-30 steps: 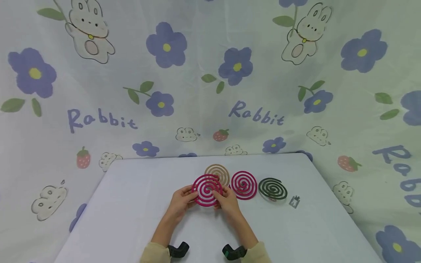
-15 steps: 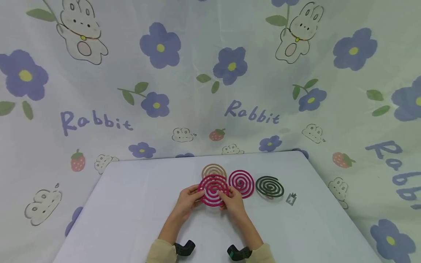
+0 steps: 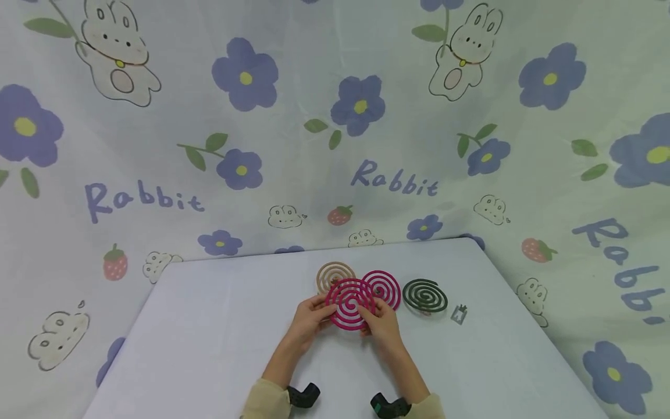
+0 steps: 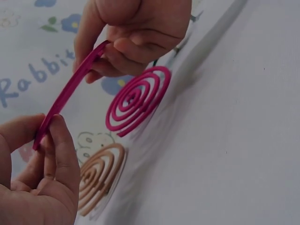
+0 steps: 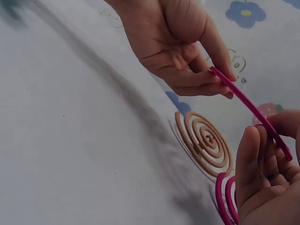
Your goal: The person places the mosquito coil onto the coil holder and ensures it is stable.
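Observation:
A pink mosquito coil (image 3: 352,302) is pinched at opposite sides between my left hand (image 3: 309,320) and my right hand (image 3: 386,327), raised above the table. Both wrist views show this coil (image 4: 70,91) nearly edge-on, thumbs on one face and fingers on the other. Behind it, a tan coil (image 3: 335,278) and a second pink coil (image 3: 381,291) are partly covered in the head view. In the right wrist view the tan coil (image 5: 206,140) shows whole, with part of the second pink coil (image 5: 220,199) below it.
Right of the second pink coil is a dark green coil (image 3: 425,295), tilted, with something small under its near edge. A small flat metal stand (image 3: 459,315) lies farther right. A patterned cloth (image 3: 293,145) hangs behind the white table (image 3: 209,326).
Both hands have carried the held pink coil to the right, so it now overlaps the second pink coil in view. The head view has turned slightly right. The grip looks the same.

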`<state>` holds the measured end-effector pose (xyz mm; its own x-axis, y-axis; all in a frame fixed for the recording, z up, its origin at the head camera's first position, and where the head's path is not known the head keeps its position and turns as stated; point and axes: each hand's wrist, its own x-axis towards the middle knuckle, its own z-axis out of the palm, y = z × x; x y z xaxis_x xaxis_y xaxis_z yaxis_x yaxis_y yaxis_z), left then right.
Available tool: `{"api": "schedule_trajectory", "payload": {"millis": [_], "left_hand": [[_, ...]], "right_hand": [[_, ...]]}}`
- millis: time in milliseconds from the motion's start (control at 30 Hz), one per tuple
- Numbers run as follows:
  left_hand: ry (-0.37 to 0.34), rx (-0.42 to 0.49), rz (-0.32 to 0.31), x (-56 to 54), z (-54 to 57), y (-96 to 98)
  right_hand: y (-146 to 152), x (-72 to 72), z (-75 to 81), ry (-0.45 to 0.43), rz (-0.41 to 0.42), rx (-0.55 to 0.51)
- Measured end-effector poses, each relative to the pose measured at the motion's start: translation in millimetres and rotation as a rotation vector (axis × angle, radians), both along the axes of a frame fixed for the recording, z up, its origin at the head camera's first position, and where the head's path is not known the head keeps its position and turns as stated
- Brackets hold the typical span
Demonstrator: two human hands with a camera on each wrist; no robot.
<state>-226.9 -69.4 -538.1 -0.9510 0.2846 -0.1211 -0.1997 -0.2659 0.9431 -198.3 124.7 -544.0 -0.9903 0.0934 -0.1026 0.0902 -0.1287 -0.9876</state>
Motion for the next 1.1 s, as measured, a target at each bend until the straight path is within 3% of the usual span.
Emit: {"api": "schedule_trajectory", "payload": {"millis": [233, 667, 1100], "left_hand": [[-0.004, -0.034, -0.040, -1.8, 2.4, 12.4], [0.044, -0.094, -0.101, -9.7, 11.6, 30.9], [0.007, -0.135, -0.156, -26.3, 40.6, 56.5]], "right_hand": [[13, 2.5, -2.2, -0.037, -0.042, 0.007], [31, 11.1, 8.3, -0.034, -0.046, -0.004], [56, 9.1, 37.2, -0.025, -0.085, 0.043]]}}
